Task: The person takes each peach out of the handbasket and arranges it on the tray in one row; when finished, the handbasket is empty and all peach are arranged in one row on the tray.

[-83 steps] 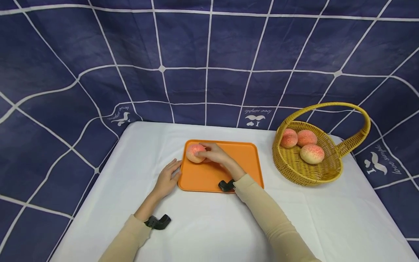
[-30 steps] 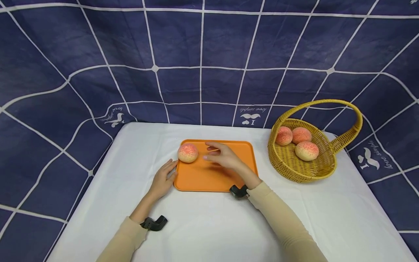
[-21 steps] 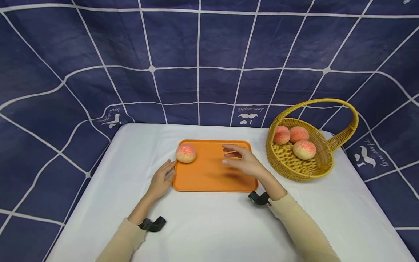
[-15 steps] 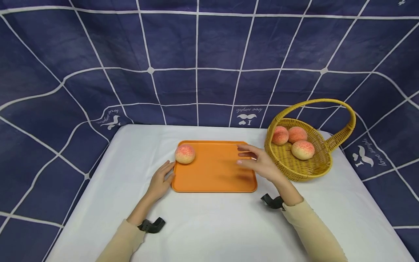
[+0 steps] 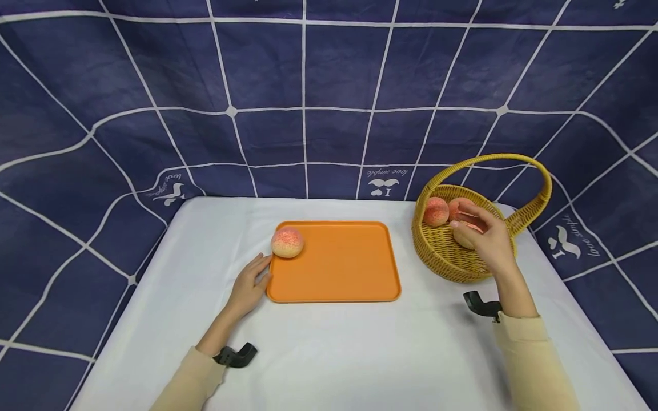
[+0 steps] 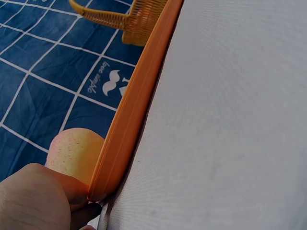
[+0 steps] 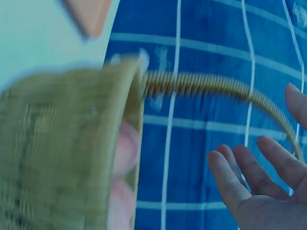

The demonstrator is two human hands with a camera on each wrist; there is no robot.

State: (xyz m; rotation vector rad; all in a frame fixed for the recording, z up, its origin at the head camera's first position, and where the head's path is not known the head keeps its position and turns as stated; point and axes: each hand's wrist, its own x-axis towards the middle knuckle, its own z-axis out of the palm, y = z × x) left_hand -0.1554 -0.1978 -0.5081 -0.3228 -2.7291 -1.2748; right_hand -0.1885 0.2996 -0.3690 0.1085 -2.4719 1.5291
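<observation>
One peach point(image 5: 287, 242) sits at the far left corner of an orange tray point(image 5: 339, 265). My left hand point(image 5: 249, 285) rests on the white cloth, its fingers touching the tray's left rim; the left wrist view shows the hand point(image 6: 36, 201) against that rim, below the peach point(image 6: 76, 151). Over the wicker basket point(image 5: 437, 264) hovers my right hand point(image 5: 488, 240), fingers apart, holding nothing. Inside the basket are three peaches; the left one point(image 5: 436, 212) shows fully, while the hand partly covers the others. The right wrist view has the spread hand point(image 7: 268, 191) beside the basket's handle point(image 7: 201, 82).
The basket's tall arched handle point(image 5: 493, 156) rises behind and right of my right hand. White cloth point(image 5: 334, 354) covers the table, with a blue checked curtain point(image 5: 339, 137) behind it. A black wrist camera point(image 5: 235, 355) sits on the left wrist; another point(image 5: 482, 305) on the right.
My right hand has let go of the peach on the tray and moved right, away from the tray to above the basket. The left hand stays at the tray's rim; the view shifts slightly.
</observation>
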